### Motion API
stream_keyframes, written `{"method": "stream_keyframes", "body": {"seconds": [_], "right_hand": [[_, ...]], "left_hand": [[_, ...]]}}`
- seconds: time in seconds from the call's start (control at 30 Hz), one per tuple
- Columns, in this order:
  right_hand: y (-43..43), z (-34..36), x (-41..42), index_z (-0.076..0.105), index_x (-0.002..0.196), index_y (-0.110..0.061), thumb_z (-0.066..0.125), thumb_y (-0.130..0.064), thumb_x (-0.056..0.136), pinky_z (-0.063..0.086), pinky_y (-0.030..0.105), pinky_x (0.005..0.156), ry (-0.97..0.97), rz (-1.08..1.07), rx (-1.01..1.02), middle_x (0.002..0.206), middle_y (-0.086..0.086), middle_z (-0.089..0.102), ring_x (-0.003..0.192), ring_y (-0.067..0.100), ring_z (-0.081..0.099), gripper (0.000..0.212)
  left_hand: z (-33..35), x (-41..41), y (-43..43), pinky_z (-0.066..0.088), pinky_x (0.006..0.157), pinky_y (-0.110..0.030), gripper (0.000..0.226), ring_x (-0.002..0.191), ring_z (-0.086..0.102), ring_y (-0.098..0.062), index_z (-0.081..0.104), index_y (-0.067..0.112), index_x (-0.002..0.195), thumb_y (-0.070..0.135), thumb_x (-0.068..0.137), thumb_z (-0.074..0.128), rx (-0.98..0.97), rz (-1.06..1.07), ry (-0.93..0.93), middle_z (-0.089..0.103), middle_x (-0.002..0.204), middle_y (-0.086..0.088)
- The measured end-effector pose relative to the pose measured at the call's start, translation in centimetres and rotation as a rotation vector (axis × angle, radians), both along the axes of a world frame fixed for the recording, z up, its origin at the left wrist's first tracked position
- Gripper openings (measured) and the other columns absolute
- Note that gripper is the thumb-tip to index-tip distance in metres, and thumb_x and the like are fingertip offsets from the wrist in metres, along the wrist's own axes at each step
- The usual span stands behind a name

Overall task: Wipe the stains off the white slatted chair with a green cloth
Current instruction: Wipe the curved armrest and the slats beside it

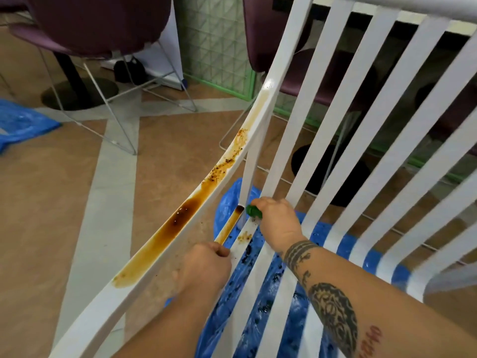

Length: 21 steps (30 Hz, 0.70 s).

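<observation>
The white slatted chair [343, 140] fills the right half of the head view. Its curved armrest [160, 257] runs from lower left to upper centre and carries a long dark brown stain [180, 218] with gritty specks higher up. A shorter stained seat slat [229, 224] lies beside it. My right hand [277, 223] is closed on a bunched green cloth [253, 211], pressed where the slat meets the upright post. My left hand [204, 267] grips the near end of the stained slat. Smaller orange specks [244, 236] sit on the adjacent slat.
Blue plastic sheeting [265, 301] lies on the floor under the chair, spattered with dark drops; more blue sheeting [23, 122] lies at far left. Purple chairs on wire legs [98, 27] and a green wire-grid panel [219, 47] stand behind, on the tan floor.
</observation>
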State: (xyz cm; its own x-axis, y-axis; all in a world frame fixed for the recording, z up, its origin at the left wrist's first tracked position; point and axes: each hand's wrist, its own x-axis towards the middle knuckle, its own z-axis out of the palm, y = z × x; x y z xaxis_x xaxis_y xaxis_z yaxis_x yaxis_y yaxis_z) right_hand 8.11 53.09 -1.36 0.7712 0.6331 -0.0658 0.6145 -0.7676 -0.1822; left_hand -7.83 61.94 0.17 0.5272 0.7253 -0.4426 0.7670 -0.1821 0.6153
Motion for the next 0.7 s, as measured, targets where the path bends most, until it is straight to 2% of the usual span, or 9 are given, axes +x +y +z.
{"method": "stream_keyframes", "body": {"seconds": [0.1,0.2,0.3,0.37,0.4,0.47,0.5,0.6,0.7], "right_hand": [[-0.1,0.4,0.1,0.055,0.134,-0.032,0.052,0.005,0.093,0.055,0.037,0.075,0.172,-0.056,0.041,0.117,0.014,0.063,0.098,0.032,0.062,0.056],[-0.2,2.0,1.4,0.063,0.122,-0.026,0.064,-0.013,0.097,0.051,0.033,0.075,0.363,-0.069,0.076,0.115,0.006,0.065,0.095,0.022,0.061,0.028],[-0.4,3.1,2.3,0.065,0.12,-0.027,0.066,-0.016,0.096,0.052,0.034,0.076,0.273,-0.122,0.167,0.11,0.006,0.067,0.095,0.025,0.063,0.026],[-0.8,2.6,1.6,0.063,0.122,-0.028,0.064,-0.011,0.095,0.056,0.038,0.076,0.143,-0.116,0.173,0.107,0.01,0.07,0.092,0.03,0.065,0.032],[-0.8,2.1,0.9,0.061,0.123,-0.029,0.062,-0.007,0.094,0.057,0.04,0.073,0.099,-0.088,0.137,0.103,0.011,0.07,0.089,0.031,0.065,0.037],[-0.7,1.1,-0.6,0.058,0.125,-0.031,0.058,0.0,0.091,0.057,0.042,0.07,0.066,-0.064,0.091,0.1,0.012,0.07,0.085,0.033,0.064,0.046],[-0.6,0.6,-1.2,0.057,0.127,-0.032,0.056,0.003,0.089,0.057,0.043,0.07,0.077,-0.069,0.092,0.099,0.013,0.069,0.085,0.033,0.063,0.051],[-0.8,-0.1,-1.8,0.054,0.131,-0.032,0.054,0.005,0.09,0.057,0.043,0.067,0.158,-0.024,0.073,0.102,0.014,0.066,0.085,0.032,0.063,0.055],[-1.1,1.0,-1.4,0.059,0.118,-0.034,0.06,-0.004,0.094,0.059,0.041,0.072,0.343,0.097,0.042,0.112,0.007,0.066,0.092,0.026,0.066,0.037]], "left_hand": [[0.0,0.2,0.2,0.056,0.07,-0.026,0.023,0.078,0.059,-0.006,0.078,0.032,0.094,0.015,0.094,0.063,-0.047,0.01,-0.019,0.064,0.087,0.016],[-0.2,0.3,0.5,0.052,0.061,-0.02,0.029,0.076,0.059,-0.004,0.077,0.035,0.102,0.011,0.094,0.061,-0.058,-0.018,0.001,0.068,0.096,0.013],[-0.1,0.2,1.0,0.04,0.048,-0.014,0.036,0.076,0.059,-0.005,0.076,0.035,0.108,0.008,0.094,0.057,-0.096,-0.017,-0.004,0.067,0.102,0.011],[0.0,-0.1,1.0,0.047,0.058,-0.018,0.037,0.079,0.058,-0.006,0.073,0.036,0.109,0.007,0.092,0.057,-0.097,0.028,-0.014,0.066,0.1,0.011],[-0.1,-0.4,0.9,0.053,0.071,-0.023,0.037,0.081,0.057,-0.006,0.071,0.037,0.106,0.007,0.089,0.058,-0.092,0.059,-0.016,0.063,0.097,0.013],[-0.3,-1.1,0.7,0.051,0.096,-0.041,0.031,0.089,0.058,-0.009,0.07,0.041,0.094,0.013,0.083,0.061,-0.1,0.095,0.004,0.061,0.093,0.017],[-0.5,-1.4,0.6,0.048,0.1,-0.046,0.025,0.094,0.058,-0.012,0.068,0.042,0.086,0.018,0.08,0.063,-0.113,0.099,0.016,0.062,0.092,0.018],[-0.3,-1.9,0.5,0.049,0.099,-0.047,0.013,0.091,0.058,-0.012,0.07,0.038,0.079,0.026,0.083,0.068,-0.144,0.103,0.014,0.063,0.086,0.016],[0.1,-2.2,0.8,0.055,0.081,-0.033,0.016,0.08,0.056,-0.008,0.071,0.035,0.093,0.02,0.088,0.067,-0.137,0.11,0.007,0.06,0.085,0.012]]}}
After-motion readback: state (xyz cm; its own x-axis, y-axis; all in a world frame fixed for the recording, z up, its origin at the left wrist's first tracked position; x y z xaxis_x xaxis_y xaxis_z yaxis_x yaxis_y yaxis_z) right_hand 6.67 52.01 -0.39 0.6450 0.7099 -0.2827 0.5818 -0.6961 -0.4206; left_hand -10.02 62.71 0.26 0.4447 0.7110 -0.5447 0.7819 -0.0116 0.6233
